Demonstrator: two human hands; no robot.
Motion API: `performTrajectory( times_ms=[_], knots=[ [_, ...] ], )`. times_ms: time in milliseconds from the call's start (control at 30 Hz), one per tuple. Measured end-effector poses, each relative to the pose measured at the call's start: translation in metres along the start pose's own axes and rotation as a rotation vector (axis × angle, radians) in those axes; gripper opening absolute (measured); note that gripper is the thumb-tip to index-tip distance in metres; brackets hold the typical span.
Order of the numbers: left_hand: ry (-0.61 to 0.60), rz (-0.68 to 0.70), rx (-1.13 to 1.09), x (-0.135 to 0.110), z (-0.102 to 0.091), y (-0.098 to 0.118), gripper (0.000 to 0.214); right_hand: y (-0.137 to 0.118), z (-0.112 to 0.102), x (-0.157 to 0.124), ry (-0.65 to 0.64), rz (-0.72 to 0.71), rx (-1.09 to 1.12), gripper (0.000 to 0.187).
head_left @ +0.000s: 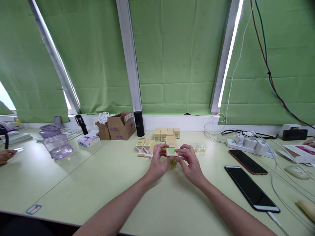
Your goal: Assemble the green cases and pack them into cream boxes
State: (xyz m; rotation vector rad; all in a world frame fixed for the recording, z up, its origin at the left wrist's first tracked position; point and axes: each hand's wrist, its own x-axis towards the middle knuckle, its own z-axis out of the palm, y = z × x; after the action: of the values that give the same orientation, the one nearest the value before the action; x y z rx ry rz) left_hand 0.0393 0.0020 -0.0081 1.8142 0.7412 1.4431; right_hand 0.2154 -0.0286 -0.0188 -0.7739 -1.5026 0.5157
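Both my hands meet over the middle of the pale green table. My left hand and my right hand are closed on a small tan box with a green label, fingers pinching its sides. Under the box a small clear jar with yellow-green content shows between my hands. Just behind lie flat unfolded tan boxes, and a row of several upright tan boxes stands near the window sill. Two small clear jars sit to the right.
Two dark phones lie at the right, beside a white power strip with cables. A brown carton, black cylinder, tissue pack and purple water jug stand at the left. Another person's hand shows at the far left.
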Motion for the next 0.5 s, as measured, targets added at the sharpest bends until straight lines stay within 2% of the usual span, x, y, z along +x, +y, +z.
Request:
performTrajectory(
  times_ms=[333, 500],
  knots=[
    [0.019, 0.001, 0.020, 0.0002, 0.0015, -0.0010, 0.038, 0.0021, 0.0002, 0.0001, 0.000, 0.006, -0.008, 0.021],
    [0.018, 0.073, 0.069, -0.0010, 0.0008, 0.0010, 0.039, 0.0071, -0.0001, 0.0010, -0.025, 0.010, 0.013, 0.023]
  ],
)
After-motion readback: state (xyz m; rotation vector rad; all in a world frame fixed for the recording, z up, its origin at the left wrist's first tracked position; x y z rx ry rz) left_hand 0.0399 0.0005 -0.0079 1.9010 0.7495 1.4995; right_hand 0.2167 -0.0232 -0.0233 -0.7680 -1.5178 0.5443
